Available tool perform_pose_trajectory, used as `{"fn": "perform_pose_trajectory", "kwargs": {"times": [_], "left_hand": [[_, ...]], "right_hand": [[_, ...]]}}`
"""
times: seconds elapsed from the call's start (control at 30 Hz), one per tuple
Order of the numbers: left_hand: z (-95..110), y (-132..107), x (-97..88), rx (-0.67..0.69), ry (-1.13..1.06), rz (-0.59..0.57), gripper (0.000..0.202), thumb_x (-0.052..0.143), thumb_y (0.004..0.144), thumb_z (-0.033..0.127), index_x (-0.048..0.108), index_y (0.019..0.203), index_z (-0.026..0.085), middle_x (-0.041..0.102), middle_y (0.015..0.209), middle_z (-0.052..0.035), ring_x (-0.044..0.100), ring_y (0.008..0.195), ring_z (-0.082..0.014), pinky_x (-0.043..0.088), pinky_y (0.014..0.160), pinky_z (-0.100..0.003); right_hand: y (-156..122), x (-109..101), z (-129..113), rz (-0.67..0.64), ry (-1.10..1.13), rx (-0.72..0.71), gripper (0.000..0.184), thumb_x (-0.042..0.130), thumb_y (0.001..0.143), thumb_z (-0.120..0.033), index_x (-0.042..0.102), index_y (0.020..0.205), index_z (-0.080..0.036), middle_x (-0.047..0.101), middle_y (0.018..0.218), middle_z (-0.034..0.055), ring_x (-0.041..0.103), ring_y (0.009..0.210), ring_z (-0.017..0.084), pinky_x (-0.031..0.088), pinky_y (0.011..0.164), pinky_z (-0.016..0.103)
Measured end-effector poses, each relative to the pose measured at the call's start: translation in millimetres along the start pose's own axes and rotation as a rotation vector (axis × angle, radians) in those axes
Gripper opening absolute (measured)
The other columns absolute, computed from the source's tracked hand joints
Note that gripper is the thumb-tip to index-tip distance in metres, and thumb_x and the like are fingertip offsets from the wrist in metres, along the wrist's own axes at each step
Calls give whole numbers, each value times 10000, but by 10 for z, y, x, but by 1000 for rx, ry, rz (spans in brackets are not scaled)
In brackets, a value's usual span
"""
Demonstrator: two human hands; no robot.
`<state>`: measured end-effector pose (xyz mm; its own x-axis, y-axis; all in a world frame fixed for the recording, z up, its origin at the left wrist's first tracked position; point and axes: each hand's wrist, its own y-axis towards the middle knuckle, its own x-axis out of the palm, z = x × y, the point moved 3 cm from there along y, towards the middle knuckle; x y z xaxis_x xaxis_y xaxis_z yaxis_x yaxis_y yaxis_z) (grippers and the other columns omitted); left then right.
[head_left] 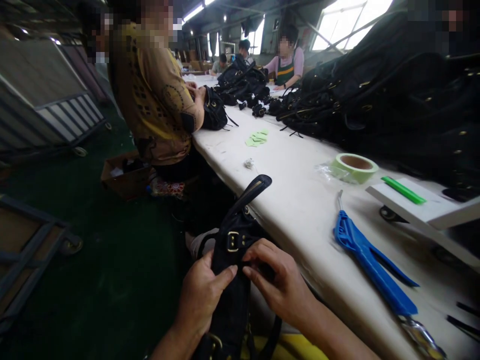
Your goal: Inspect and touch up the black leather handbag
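A black bag (230,310) with gold-coloured buckles and rings lies over my lap by the table's edge. Its strap end sticks up towards the tabletop. My left hand (204,290) grips the bag's left side, the thumb pressed on top just below a gold buckle (232,241). On the other side, my right hand (277,280) pinches at the bag near that buckle with thumb and forefinger. Whether a small piece sits between those fingertips is hidden. The lower part of the bag runs down between my forearms.
On the white table (300,200) lie a blue air blow gun (375,265), a roll of pale green tape (354,167) and green paper pieces (257,138). Black bags (393,100) are heaped at the right. A co-worker (157,95) stands at the left edge; wheeled carts (33,245) stand on the floor.
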<state>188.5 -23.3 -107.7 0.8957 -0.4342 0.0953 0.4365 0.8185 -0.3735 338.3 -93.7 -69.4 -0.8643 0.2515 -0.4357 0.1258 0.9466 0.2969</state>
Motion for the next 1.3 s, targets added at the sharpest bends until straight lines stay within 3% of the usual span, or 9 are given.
{"fn": "perform_pose_trajectory", "kwargs": {"times": [0.1,0.2,0.4,0.7,0.9,1.13,1.2,1.27,1.3], "left_hand": [[2,8,15,28,85,-18,408,753,736,388,684,1100,218,739,1036,-55,673,967,-279,497,862,-320],[10,0,36,32,136,-13,398,749,733,392,690,1091,228,745,989,-48,677,940,-280,500,830,-317],[34,-28,64,71,223,1,348,725,744,365,708,1064,229,737,876,-47,672,895,-279,496,831,-326],[-32,-15,19,64,244,6,397,682,765,382,669,1126,217,734,929,-39,677,858,-246,515,790,-309],[-46,-22,-11,103,284,29,369,668,770,389,677,1105,236,741,924,-17,681,833,-220,521,764,-287],[-72,-25,-25,57,227,19,414,655,767,414,658,1130,216,746,979,-37,691,861,-236,538,766,-303],[-66,-31,-43,74,187,27,423,653,763,422,660,1127,208,745,1003,-45,689,893,-243,539,795,-308],[-65,-18,-75,107,155,39,442,668,735,439,676,1103,194,746,1010,-57,686,926,-257,538,822,-313],[-67,6,-96,115,145,39,460,689,705,453,689,1077,183,747,1002,-66,684,939,-270,539,826,-317]], "right_hand": [[17,1,-53,-101,-124,40,171,526,846,-43,560,881,-207,578,916,32,563,792,160,415,666,272],[28,7,-73,-167,-283,102,195,472,818,-10,490,799,-204,551,819,20,534,687,157,358,600,274],[2,21,-21,-142,-481,56,212,410,780,-12,418,807,-223,516,774,29,501,663,188,288,566,294],[6,-40,57,-83,-223,-12,163,424,894,-92,422,786,-214,494,754,4,472,682,154,324,611,270],[32,-185,96,-98,0,127,243,528,964,-319,513,753,-200,517,704,-14,492,665,134,358,616,253],[31,-221,127,-79,-138,139,294,449,991,-319,567,750,-198,566,705,9,544,649,142,405,607,262],[-20,-197,118,-48,-190,104,263,446,990,-341,612,836,-207,625,772,33,602,702,164,456,644,272],[-91,-148,182,11,-194,56,245,563,929,-414,633,1074,-229,695,979,75,670,847,212,527,725,289],[-108,-96,257,5,-160,37,401,648,868,-447,600,1214,-251,692,1122,94,680,961,247,554,793,303]]}}
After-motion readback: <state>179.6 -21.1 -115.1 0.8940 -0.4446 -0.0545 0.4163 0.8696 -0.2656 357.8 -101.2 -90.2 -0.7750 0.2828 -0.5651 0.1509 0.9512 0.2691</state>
